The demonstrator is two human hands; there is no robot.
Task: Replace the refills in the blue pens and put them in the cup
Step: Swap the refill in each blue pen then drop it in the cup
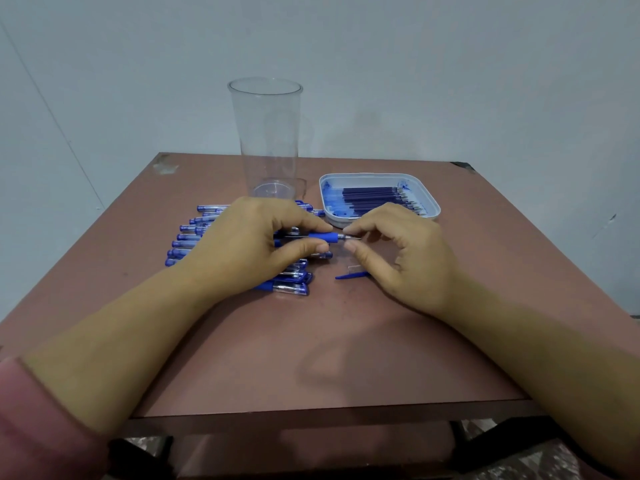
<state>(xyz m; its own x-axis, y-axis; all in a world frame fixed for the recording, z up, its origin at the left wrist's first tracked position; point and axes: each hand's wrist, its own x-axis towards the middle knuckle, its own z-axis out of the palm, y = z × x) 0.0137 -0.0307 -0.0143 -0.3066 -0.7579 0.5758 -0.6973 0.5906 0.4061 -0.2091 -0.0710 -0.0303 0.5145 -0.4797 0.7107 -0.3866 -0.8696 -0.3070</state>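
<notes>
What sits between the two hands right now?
In the head view, one blue pen bridges them: the left hand grips its barrel, and the right hand pinches its tip end.

A reddish-brown table (346, 358) fills the middle, its near edge at 6 o'clock. Its far corner at 11 o'clock (167, 165) is chipped pale, and the one at 1 o'clock (462, 165) is worn dark. Behind rises a plain pale grey-blue wall (450, 64), with a thin slanting seam (52, 112) at 10 o'clock. A dark table leg (462, 436) and mottled floor (519, 462) show at 5 o'clock. The light is soft and even.
</notes>
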